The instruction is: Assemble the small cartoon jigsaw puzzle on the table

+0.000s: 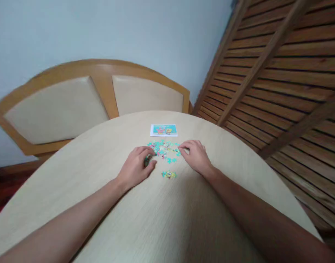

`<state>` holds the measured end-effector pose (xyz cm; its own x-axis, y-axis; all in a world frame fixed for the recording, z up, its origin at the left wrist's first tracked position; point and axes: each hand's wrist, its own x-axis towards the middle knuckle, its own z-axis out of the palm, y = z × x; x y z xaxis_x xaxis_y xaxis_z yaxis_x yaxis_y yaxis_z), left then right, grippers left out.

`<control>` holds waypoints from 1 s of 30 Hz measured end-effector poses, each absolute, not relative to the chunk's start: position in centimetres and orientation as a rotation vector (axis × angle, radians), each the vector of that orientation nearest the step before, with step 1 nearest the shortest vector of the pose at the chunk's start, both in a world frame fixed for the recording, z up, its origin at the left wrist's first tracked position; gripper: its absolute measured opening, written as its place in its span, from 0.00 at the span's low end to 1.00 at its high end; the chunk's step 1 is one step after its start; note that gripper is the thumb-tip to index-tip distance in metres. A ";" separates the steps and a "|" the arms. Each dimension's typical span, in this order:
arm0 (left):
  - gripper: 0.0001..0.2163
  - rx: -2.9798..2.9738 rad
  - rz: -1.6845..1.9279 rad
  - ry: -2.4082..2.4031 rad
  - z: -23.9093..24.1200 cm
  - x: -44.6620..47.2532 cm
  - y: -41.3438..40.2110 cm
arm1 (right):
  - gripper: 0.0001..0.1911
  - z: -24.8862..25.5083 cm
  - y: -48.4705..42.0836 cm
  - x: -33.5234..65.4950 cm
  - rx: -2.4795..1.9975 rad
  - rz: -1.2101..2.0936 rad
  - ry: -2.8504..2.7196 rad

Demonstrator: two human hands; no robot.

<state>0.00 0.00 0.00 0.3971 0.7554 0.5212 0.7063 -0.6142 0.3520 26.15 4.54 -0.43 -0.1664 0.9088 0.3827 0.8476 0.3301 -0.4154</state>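
head | left hand (136, 165) curving beside puzzle pieces (162, 147), thumb and fingers spreading wide | right hand (195, 155) hovering at their right edge, fingertips narrowing, can't tell if holding one | pieces lying on table (145, 226) between hands; yellow-teal cluster (169, 174) sitting nearer, picture card (164, 130) lying beyond

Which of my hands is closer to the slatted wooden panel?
Right. Your right hand is at the right edge of the loose puzzle pieces, on the slatted wooden panel side; your left hand is at their left edge, farther from it.
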 end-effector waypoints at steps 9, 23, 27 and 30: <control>0.12 2.779 0.644 0.631 1.9 0.8 -1.5 | 0.09 -0.3 4.0 25.9 -1.428 0.167 -2.101; 0.10 2.753 0.637 0.721 1.9 0.8 -1.5 | 0.08 -0.3 3.8 25.8 -1.288 0.209 -2.193; 0.10 2.753 0.635 0.695 1.8 0.7 -1.4 | 0.09 -0.6 4.1 26.0 -1.392 0.176 -2.112; 0.10 2.756 0.631 0.690 1.8 0.8 -1.4 | 0.10 -0.6 4.1 26.1 -1.387 0.173 -2.099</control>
